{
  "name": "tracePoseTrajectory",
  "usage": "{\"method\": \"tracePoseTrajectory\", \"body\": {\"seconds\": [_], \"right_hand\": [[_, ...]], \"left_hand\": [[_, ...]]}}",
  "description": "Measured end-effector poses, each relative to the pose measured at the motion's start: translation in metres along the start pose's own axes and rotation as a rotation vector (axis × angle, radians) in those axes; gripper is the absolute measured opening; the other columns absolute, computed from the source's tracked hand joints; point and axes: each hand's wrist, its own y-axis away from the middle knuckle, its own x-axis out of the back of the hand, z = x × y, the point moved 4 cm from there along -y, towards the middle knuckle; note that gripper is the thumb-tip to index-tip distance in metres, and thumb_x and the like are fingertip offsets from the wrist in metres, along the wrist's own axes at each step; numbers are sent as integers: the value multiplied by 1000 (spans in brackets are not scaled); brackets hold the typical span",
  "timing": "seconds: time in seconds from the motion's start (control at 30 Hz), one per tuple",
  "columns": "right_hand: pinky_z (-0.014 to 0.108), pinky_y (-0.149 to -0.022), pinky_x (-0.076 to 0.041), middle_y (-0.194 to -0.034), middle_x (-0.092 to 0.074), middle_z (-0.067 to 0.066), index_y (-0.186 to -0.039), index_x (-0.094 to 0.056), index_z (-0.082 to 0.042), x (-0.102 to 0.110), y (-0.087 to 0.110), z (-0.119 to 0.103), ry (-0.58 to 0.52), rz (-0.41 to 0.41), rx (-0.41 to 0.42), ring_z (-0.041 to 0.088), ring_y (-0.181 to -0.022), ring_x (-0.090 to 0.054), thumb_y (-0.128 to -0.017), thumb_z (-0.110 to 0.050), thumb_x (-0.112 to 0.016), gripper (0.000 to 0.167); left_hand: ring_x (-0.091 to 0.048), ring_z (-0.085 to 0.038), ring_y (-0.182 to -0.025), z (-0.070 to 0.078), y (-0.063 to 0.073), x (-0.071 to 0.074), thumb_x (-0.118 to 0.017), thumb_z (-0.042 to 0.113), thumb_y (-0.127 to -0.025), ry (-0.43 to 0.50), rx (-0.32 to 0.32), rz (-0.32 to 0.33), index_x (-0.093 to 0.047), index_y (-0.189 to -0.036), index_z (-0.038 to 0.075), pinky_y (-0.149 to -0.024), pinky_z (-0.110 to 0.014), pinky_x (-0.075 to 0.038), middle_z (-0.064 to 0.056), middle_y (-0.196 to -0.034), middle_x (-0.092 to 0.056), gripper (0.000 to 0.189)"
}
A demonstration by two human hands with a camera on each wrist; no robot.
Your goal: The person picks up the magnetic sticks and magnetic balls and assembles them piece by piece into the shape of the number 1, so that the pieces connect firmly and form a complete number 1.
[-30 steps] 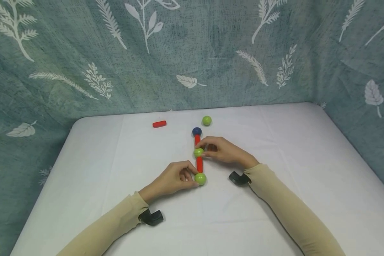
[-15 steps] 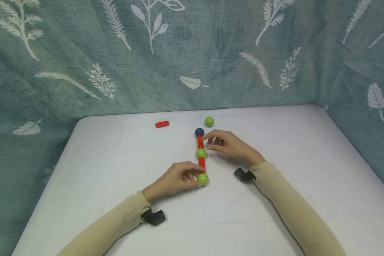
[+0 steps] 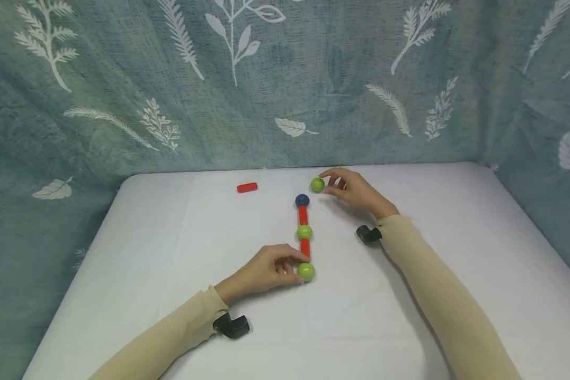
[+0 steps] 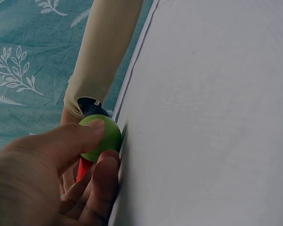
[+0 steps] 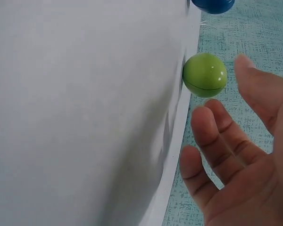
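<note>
A straight row lies on the white table (image 3: pixel 209 227) in the head view: a blue ball (image 3: pixel 302 200) at the far end, a red rod (image 3: pixel 303 215), a green ball (image 3: pixel 304 233), another red rod (image 3: pixel 305 247) and a near green ball (image 3: pixel 306 272). My left hand (image 3: pixel 268 269) pinches this near ball between thumb and fingers; the left wrist view shows the thumb across the green ball (image 4: pixel 112 135). Beyond the row sits a loose green ball (image 3: pixel 317 184). My right hand (image 3: pixel 353 191) has its spread fingers right beside it. In the right wrist view, a gap shows between thumb and loose ball (image 5: pixel 203 74).
A loose red rod (image 3: pixel 247 187) lies near the table's far edge, left of the loose ball. Behind that edge hangs a green-blue leaf-patterned cloth (image 3: pixel 247 132). Black wrist cameras protrude below both sleeves.
My right hand has let go of the middle green ball and moved away to the loose green ball. My left hand stays at the near ball. The whole head view has shifted slightly.
</note>
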Motion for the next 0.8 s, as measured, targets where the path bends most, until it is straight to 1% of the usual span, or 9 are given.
{"method": "tracePoseTrajectory", "body": {"seconds": [0.2,0.37,0.5,0.67,0.8], "right_hand": [[36,-73,-47,-105,-63,11,-132,-59,-15,-1,-4,3,-9,-2,-4,22,-83,-57,-94,-18,-67,39],[36,-74,-46,-105,-62,11,-133,-58,-16,-3,-7,3,-20,-21,-37,23,-82,-56,-94,-21,-67,40],[35,-72,-45,-105,-61,11,-136,-55,-15,-5,-10,7,-2,-44,-49,22,-79,-55,-95,-21,-66,43],[34,-70,-44,-106,-60,11,-140,-51,-14,-6,-13,9,17,-47,-73,21,-76,-53,-95,-20,-66,49],[35,-70,-44,-106,-60,11,-141,-50,-13,-7,-14,8,13,-48,-86,21,-77,-53,-94,-19,-67,50]], "left_hand": [[-62,-5,-74,-1,0,1,-80,15,-83,0,-18,8,-69,-117,16,-65,-20,-53,2,-99,-68,35],[-61,-5,-74,-2,0,1,-79,15,-83,16,-10,0,-69,-117,16,-65,-20,-52,2,-100,-68,35],[-61,-5,-73,-2,1,1,-79,16,-83,24,-3,1,-69,-117,16,-64,-20,-52,1,-98,-67,35],[-60,-6,-74,-3,1,0,-79,15,-83,30,11,4,-69,-117,15,-65,-19,-51,0,-100,-67,36],[-60,-8,-74,-3,0,0,-79,15,-83,27,1,7,-69,-118,14,-65,-19,-51,-2,-100,-68,36]]}}
